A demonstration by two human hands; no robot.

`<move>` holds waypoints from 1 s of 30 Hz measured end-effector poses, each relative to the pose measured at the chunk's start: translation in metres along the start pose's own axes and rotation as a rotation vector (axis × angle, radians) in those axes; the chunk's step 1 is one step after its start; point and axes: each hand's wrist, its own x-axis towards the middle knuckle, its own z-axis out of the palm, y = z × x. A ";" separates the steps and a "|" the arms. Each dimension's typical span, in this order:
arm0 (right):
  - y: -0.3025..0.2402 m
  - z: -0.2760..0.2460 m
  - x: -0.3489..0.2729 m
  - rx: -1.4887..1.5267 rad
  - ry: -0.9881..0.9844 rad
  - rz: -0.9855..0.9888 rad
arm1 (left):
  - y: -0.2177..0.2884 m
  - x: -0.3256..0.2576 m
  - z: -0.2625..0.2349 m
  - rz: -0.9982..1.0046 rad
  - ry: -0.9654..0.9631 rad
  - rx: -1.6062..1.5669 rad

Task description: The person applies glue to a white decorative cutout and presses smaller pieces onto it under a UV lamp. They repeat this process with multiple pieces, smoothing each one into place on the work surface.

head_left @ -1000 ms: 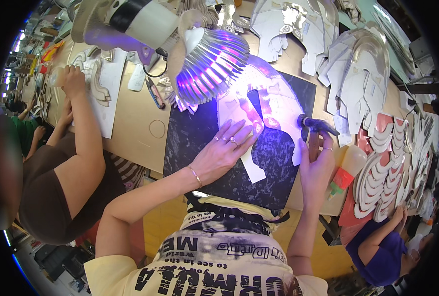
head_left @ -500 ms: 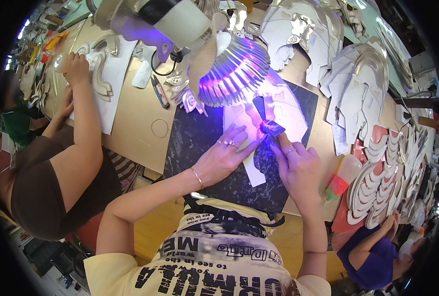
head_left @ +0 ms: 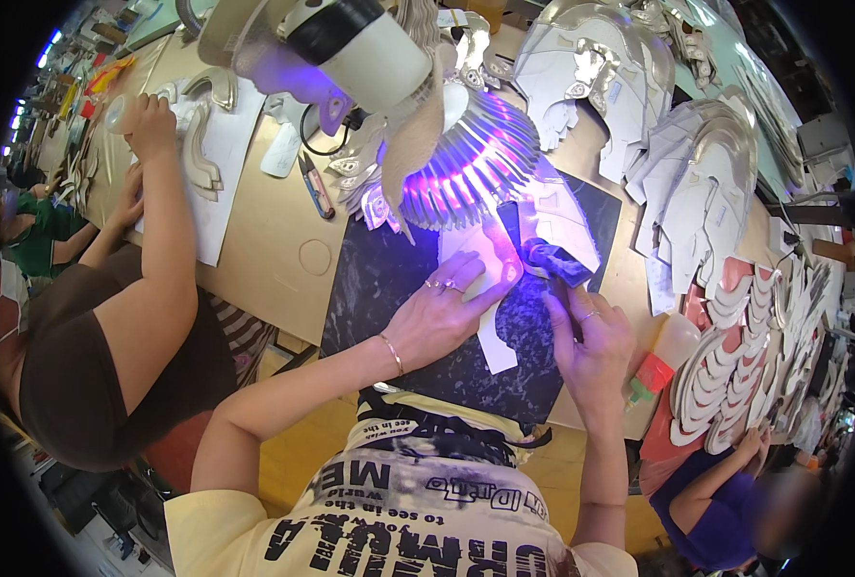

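Note:
My left hand (head_left: pixel 442 306) lies on a white pattern piece (head_left: pixel 497 341), its fingers stretched out flat and the index fingertip near a pinkish-lit edge. My right hand (head_left: pixel 593 337) is closed round a dark block-headed tool (head_left: pixel 560 263), whose exact kind I cannot make out. The tool's head is just right of my left fingertips, above the dark marbled board (head_left: pixel 375 284). A second white part (head_left: pixel 560 213) lies beyond the tool. A lamp with finned metal edges (head_left: pixel 476 163) casts violet light over the pieces and hides part of them.
A craft knife (head_left: pixel 316 186) and rubber band (head_left: pixel 314 257) lie left. A squeeze bottle (head_left: pixel 673 344) stands right of my right forearm, beside curved parts on a red sheet (head_left: pixel 653 438). Stacked pattern pieces (head_left: pixel 702 183) fill the far right. People work on both sides.
My right hand and the dark tool have shifted slightly right and down, away from my left fingertips. My left hand remains nearly in place on the white piece.

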 end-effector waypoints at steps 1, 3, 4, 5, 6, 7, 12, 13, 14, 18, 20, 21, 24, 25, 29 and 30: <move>-0.002 0.000 0.002 -0.011 -0.025 0.009 | 0.000 0.000 0.001 -0.018 0.011 -0.023; -0.008 0.001 0.009 -0.073 -0.005 -0.081 | 0.001 0.000 0.001 -0.025 0.009 -0.042; -0.010 0.001 0.012 -0.104 -0.007 -0.124 | 0.001 0.000 0.001 -0.033 0.010 -0.048; -0.012 0.002 0.017 -0.175 -0.112 -0.141 | 0.001 0.000 0.001 -0.030 0.011 -0.054; -0.013 0.000 0.021 -0.173 -0.142 -0.115 | 0.001 0.000 0.001 -0.027 0.011 -0.061; -0.011 -0.002 0.026 -0.172 -0.187 -0.105 | 0.000 0.000 0.001 -0.023 0.013 -0.068; -0.013 -0.001 0.043 -0.079 -0.083 -0.106 | 0.000 0.000 0.001 -0.045 -0.010 -0.131; -0.014 0.004 0.047 -0.069 -0.075 -0.130 | -0.001 -0.001 0.000 -0.050 -0.019 -0.142; -0.015 0.008 0.050 -0.059 -0.066 -0.153 | -0.001 -0.001 -0.001 -0.042 0.018 -0.141; -0.008 0.009 0.064 -0.053 -0.220 -0.062 | -0.001 -0.004 -0.011 -0.102 0.168 -0.008; -0.011 0.009 0.063 -0.010 -0.117 -0.041 | -0.001 -0.004 -0.016 -0.204 0.202 0.089; -0.012 0.011 0.064 0.011 -0.040 -0.024 | -0.002 -0.003 -0.017 -0.263 0.206 0.121; -0.017 0.022 0.066 -0.142 -0.269 -0.057 | -0.007 0.001 -0.015 -0.342 0.166 -0.006; -0.015 0.022 0.068 -0.091 -0.252 -0.087 | -0.008 0.003 -0.013 -0.310 0.170 -0.001; -0.005 0.021 0.073 -0.119 -0.143 -0.058 | -0.013 0.004 -0.012 -0.340 0.086 -0.159; -0.003 0.019 0.073 -0.108 -0.075 -0.045 | -0.014 0.004 -0.013 -0.319 0.086 -0.160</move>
